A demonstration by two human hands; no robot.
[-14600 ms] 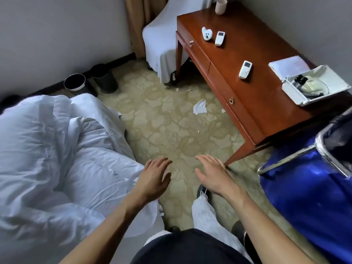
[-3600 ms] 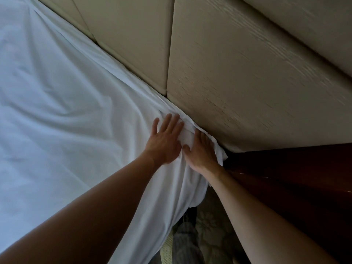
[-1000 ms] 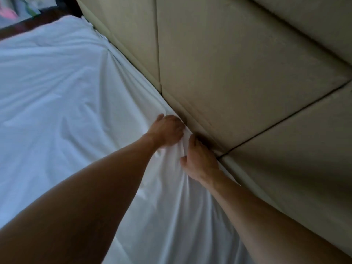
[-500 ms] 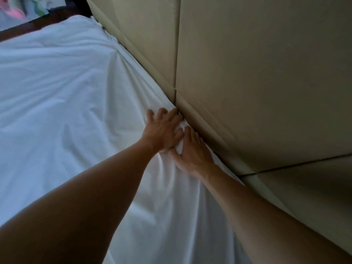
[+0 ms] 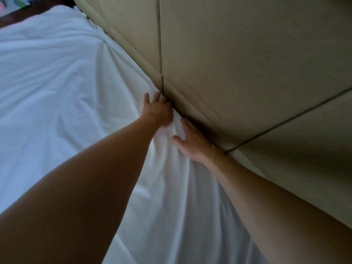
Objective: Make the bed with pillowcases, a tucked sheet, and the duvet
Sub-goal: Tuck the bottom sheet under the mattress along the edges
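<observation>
A white sheet (image 5: 62, 88) covers the mattress and runs up to the beige padded headboard (image 5: 238, 60). My left hand (image 5: 157, 110) presses the sheet's edge at the seam where the mattress meets the headboard, with its fingertips pushed into the gap. Just beside it, my right hand (image 5: 190, 141) lies flat on the sheet, its fingers also against the gap. A bunched fold of sheet (image 5: 176, 123) stands up between the two hands. Creases fan out from there across the bed.
The headboard is split into panels by dark seams (image 5: 160, 44). At the far top left, a dark wooden edge (image 5: 28, 11) shows past the end of the bed.
Both hands have slid further along the headboard gap, away from the bed's corner. The left hand's fingers now reach deeper into the gap, and the hands are slightly further apart.
</observation>
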